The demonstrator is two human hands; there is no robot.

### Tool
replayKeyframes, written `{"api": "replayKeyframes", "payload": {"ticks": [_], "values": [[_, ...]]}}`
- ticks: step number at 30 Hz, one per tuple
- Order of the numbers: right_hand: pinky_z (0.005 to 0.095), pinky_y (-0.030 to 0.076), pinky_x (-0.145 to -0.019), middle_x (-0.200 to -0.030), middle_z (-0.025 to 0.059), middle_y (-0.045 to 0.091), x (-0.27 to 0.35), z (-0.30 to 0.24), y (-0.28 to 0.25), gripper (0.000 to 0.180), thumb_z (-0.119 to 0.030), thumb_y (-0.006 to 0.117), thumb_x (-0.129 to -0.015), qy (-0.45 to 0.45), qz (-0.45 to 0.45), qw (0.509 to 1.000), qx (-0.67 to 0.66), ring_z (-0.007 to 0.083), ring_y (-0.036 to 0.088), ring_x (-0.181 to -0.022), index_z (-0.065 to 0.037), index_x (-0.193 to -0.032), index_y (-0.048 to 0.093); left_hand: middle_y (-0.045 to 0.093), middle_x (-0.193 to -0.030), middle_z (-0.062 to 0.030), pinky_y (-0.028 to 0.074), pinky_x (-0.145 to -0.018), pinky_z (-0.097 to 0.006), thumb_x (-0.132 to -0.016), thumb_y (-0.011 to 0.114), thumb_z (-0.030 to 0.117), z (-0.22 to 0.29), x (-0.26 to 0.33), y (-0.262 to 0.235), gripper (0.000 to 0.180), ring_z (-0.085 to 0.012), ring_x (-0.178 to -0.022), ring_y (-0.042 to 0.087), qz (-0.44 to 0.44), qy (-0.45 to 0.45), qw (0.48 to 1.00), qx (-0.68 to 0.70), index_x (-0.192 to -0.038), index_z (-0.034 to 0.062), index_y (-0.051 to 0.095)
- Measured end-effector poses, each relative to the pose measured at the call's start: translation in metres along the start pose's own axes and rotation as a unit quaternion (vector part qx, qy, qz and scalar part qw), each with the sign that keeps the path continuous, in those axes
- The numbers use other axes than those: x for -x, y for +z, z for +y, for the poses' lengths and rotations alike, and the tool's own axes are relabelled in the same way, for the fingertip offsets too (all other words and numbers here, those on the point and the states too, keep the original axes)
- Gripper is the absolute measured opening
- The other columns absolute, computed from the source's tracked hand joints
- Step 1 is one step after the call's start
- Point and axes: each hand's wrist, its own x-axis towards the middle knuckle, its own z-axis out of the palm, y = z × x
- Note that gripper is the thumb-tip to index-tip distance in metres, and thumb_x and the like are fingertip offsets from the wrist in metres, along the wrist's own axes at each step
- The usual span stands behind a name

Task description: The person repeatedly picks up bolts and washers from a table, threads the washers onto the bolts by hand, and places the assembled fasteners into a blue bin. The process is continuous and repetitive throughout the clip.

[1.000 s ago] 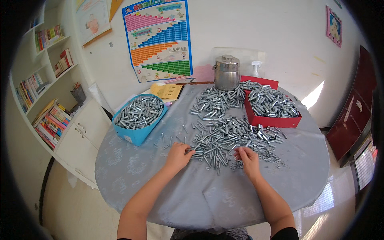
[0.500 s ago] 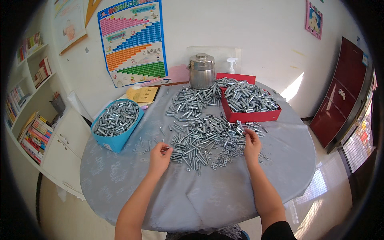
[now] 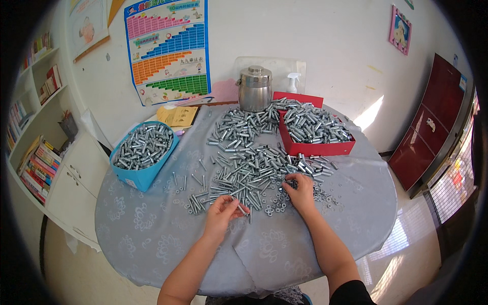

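A broad heap of silvery metal bolts and sleeves (image 3: 244,173) lies on the grey cloth. At its near edge my left hand (image 3: 219,217) is closed, a bolt (image 3: 242,208) slanting out from between its thumb and fingers. To the right, my right hand (image 3: 301,193) bends down over a spread of small nuts and washers (image 3: 274,203). Its thumb and fingertips are drawn together at the heap's edge, and what they pinch is too small to make out. A few single bolts (image 3: 196,179) lie apart, left of the heap.
A blue bin (image 3: 156,170) full of metal sleeves stands at the left. At the back right is a red box (image 3: 320,148), also full. Behind the heap stand a steel canister (image 3: 255,91) and a white spray bottle (image 3: 292,83). A yellow packet (image 3: 178,116) lies behind the bin.
My left hand has moved right and slightly nearer to me, and a bolt now shows in it. My right hand has shifted left, over the nuts. The view has shifted slightly.
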Motion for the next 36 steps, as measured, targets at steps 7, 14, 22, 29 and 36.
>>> {"api": "replayKeyframes", "payload": {"ticks": [7, 14, 22, 29, 36], "values": [[0.0280, 0.046, -0.071, -0.086, 0.0070, 0.062, 0.005, -0.040, -0.007, 0.024, -0.005, 0.065, -0.074, 0.043, -0.071, 0.971, -0.225, 0.0176, 0.061, -0.080, -0.004, -0.097, 0.058, 0.051, -0.065, 0.0006, 0.041, -0.048, -0.020, -0.088, 0.054, 0.017, -0.002, 0.010, -0.004, 0.019, -0.0063, -0.053, 0.046, 0.007, -0.041, 0.999, 0.006, -0.099, 0.0026, 0.059], [0.0300, 0.048, -0.069, -0.087, 0.0080, 0.062, 0.023, -0.081, -0.005, 0.043, -0.002, 0.067, -0.071, -0.084, -0.188, 0.947, -0.246, 0.0200, 0.061, -0.079, -0.008, -0.111, 0.053, 0.051, -0.067, 0.0048, 0.027, -0.042, -0.017, -0.087, 0.054, 0.016, -0.007, 0.014, -0.002, 0.018, -0.0010, -0.049, 0.036, 0.007, -0.072, 0.997, -0.027, -0.097, 0.0042, 0.063], [0.0339, 0.046, -0.068, -0.081, 0.0030, 0.063, 0.025, -0.091, -0.007, 0.043, -0.007, 0.069, -0.066, -0.268, -0.168, 0.944, -0.092, 0.0219, 0.059, -0.075, -0.010, -0.108, 0.057, 0.056, -0.072, 0.0024, 0.035, -0.051, -0.017, -0.086, 0.055, 0.013, -0.015, 0.013, 0.002, 0.016, -0.0010, -0.057, 0.043, -0.008, 0.005, 0.991, -0.130, -0.099, 0.0032, 0.057], [0.0341, 0.045, -0.069, -0.082, 0.0046, 0.061, 0.031, -0.090, -0.006, 0.047, -0.007, 0.068, -0.066, -0.294, -0.182, 0.935, -0.077, 0.0218, 0.057, -0.074, -0.011, -0.111, 0.057, 0.059, -0.076, -0.0006, 0.039, -0.058, -0.020, -0.084, 0.059, 0.013, -0.021, 0.013, 0.002, 0.021, -0.0045, -0.065, 0.049, -0.011, 0.032, 0.977, -0.210, -0.101, 0.0029, 0.053], [0.0331, 0.045, -0.068, -0.080, 0.0043, 0.060, 0.031, -0.098, -0.008, 0.043, -0.005, 0.066, -0.066, -0.339, -0.175, 0.922, -0.070, 0.0211, 0.057, -0.075, -0.010, -0.108, 0.058, 0.061, -0.078, -0.0019, 0.040, -0.058, -0.021, -0.080, 0.064, 0.017, -0.019, 0.013, -0.002, 0.022, -0.0073, -0.065, 0.052, -0.038, 0.006, 0.970, -0.239, -0.092, 0.0007, 0.058]]}}
